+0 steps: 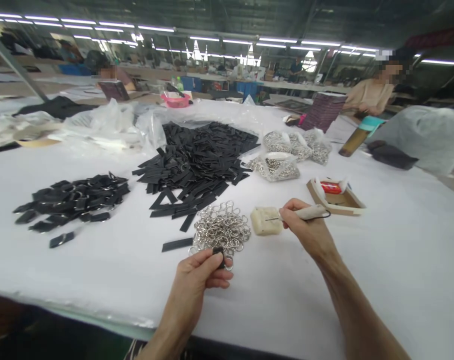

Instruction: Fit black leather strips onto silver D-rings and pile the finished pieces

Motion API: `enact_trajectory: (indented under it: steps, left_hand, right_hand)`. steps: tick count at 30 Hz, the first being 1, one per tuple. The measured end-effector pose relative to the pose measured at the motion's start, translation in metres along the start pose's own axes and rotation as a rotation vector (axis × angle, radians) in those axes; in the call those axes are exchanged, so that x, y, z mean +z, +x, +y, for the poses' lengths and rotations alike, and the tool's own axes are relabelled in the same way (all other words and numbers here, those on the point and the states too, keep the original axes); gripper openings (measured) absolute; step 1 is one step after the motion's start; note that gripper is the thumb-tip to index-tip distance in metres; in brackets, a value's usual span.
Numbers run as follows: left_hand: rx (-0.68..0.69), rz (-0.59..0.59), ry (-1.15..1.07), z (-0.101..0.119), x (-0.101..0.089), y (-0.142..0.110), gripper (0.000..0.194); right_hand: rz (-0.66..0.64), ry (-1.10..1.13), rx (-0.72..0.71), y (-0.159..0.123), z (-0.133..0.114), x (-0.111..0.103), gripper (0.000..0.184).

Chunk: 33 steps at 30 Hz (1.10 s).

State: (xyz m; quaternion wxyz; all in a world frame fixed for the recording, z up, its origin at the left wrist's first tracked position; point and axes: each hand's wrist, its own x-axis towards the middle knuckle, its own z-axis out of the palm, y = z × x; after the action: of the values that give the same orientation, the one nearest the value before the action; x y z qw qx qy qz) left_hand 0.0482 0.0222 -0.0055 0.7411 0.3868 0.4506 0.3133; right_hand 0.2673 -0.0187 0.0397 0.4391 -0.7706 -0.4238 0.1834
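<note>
My left hand (200, 275) pinches a small folded black strap (218, 256) between thumb and fingers, with a metal ring (229, 261) beside it. Whether the strap runs through that ring I cannot tell. Just beyond lies a heap of silver metal rings (221, 227). My right hand (304, 225) is closed round a pale-handled tool (310, 212) with a thin metal tip. The tip points left, over a yellowish block (266, 227); contact with it is unclear. A single black strip (176, 244) lies left of the rings.
Behind the rings spreads a large pile of black strips (200, 155). Looped straps with rings (73, 197) form a pile at left. Bags of rings (277, 167), a cardboard tray (339, 205) and a bottle (362, 136) stand rightward. A co-worker (373, 90) is at the far right.
</note>
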Motion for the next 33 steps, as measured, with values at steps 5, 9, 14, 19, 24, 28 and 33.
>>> enact_trajectory:
  steps: [5, 9, 14, 19, 24, 28, 33]
  left_hand:
    - [-0.016, -0.017, 0.003, 0.001, 0.008, 0.005, 0.016]
    - [-0.026, -0.036, 0.009, 0.000, 0.013, 0.008, 0.017]
    - [-0.035, -0.073, 0.026, -0.004, 0.015, 0.011, 0.019]
    - [-0.059, -0.082, 0.031, -0.005, 0.016, 0.010, 0.019]
    - [-0.063, -0.081, 0.024, -0.007, 0.016, 0.009, 0.019]
    - [-0.041, -0.082, 0.003, -0.006, 0.015, 0.007, 0.018]
    - [0.026, -0.096, -0.014, -0.005, 0.014, 0.004, 0.015]
  right_hand:
    - [0.013, -0.092, 0.040, 0.002, 0.005, 0.006, 0.023]
    - [-0.002, -0.103, 0.079, 0.004, 0.010, 0.011, 0.022]
    - [0.002, -0.075, 0.053, 0.008, 0.016, 0.019, 0.022]
    - [-0.014, -0.076, 0.068, 0.009, 0.021, 0.026, 0.020]
    - [0.012, -0.056, 0.041, 0.010, 0.019, 0.019, 0.022]
    - [0.029, 0.139, 0.033, 0.012, 0.019, 0.008, 0.023]
    - [-0.241, 0.654, 0.102, 0.006, 0.012, 0.005, 0.024]
